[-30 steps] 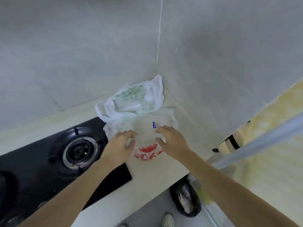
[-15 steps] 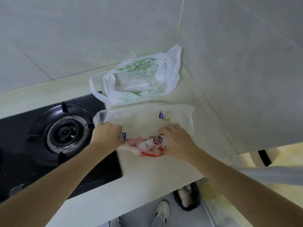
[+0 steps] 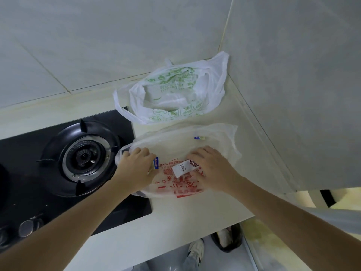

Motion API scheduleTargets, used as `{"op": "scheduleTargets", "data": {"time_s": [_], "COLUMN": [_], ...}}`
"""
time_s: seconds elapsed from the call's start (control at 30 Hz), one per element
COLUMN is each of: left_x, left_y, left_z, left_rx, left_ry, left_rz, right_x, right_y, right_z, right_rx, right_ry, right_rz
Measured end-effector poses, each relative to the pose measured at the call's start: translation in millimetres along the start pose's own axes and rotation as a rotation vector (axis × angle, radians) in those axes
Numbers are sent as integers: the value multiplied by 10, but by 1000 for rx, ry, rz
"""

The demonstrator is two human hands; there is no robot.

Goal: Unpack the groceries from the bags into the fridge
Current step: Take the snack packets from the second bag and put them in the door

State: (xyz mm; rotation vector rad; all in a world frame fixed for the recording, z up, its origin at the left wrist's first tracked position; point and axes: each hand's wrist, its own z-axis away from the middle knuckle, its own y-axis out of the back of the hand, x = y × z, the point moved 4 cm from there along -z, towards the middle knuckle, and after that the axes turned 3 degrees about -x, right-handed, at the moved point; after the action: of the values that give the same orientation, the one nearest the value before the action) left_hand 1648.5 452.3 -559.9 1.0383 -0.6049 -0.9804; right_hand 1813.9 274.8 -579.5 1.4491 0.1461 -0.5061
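Observation:
A thin white plastic bag with red print [image 3: 181, 184] lies flat on the pale countertop [image 3: 175, 222], right of the stove. My left hand [image 3: 136, 165] grips the bag's left edge, fingers curled, with a small blue-labelled packet [image 3: 155, 163] at its fingertips. My right hand [image 3: 211, 167] holds the bag's right side beside a white slip of paper [image 3: 182, 168]. A second white bag with green print [image 3: 175, 92] sits behind, in the wall corner, with pale items inside it. A small blue and yellow item [image 3: 199, 137] shows through the near bag.
A black gas hob with a round burner [image 3: 84, 155] lies left of the bags, its knobs [image 3: 26, 227] near the front edge. Grey tiled walls close the back and right. Below the counter edge are my shoe [image 3: 195, 251] and a dark bag [image 3: 228, 239] on the floor.
The view has moved closer and tilted down. Both hands have spread apart along the red-printed bag, the left towards the stove, and the white slip and blue packet have come into sight.

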Motion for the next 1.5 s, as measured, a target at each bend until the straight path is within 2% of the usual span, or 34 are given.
{"op": "scheduleTargets", "data": {"time_s": [0.23, 0.37, 0.63, 0.73, 0.83, 0.9, 1.03, 1.27, 1.5], "left_x": [12, 61, 184, 215, 255, 278, 308, 295, 300], "left_y": [-122, -177, -63, -5, -3, -11, -8, -41, -10], "left_z": [-117, -100, -215, -263, -313, -347, -395, -385, -353], "left_rx": [38, 90, 172, 163, 139, 121, 99, 91, 60], "left_ry": [-24, -47, -64, -42, -35, -28, -17, -11, -4], "left_rz": [-112, -119, -59, -26, -4, 17, 32, 6, 97], "right_x": [52, 27, 163, 259, 356, 384, 378, 241, 152], "right_y": [-136, -2, 90, 101, 75, 59, 51, 28, 8], "right_z": [-188, -281, -323, -359, -376, -378, -403, -347, -333], "right_rx": [5, 89, 122, 118, -12, -94, -69, -20, 12], "right_ry": [44, 79, 64, -71, -271, -316, -244, 39, 65], "right_rz": [179, 159, 153, 130, 105, 101, 156, 145, 143]}}
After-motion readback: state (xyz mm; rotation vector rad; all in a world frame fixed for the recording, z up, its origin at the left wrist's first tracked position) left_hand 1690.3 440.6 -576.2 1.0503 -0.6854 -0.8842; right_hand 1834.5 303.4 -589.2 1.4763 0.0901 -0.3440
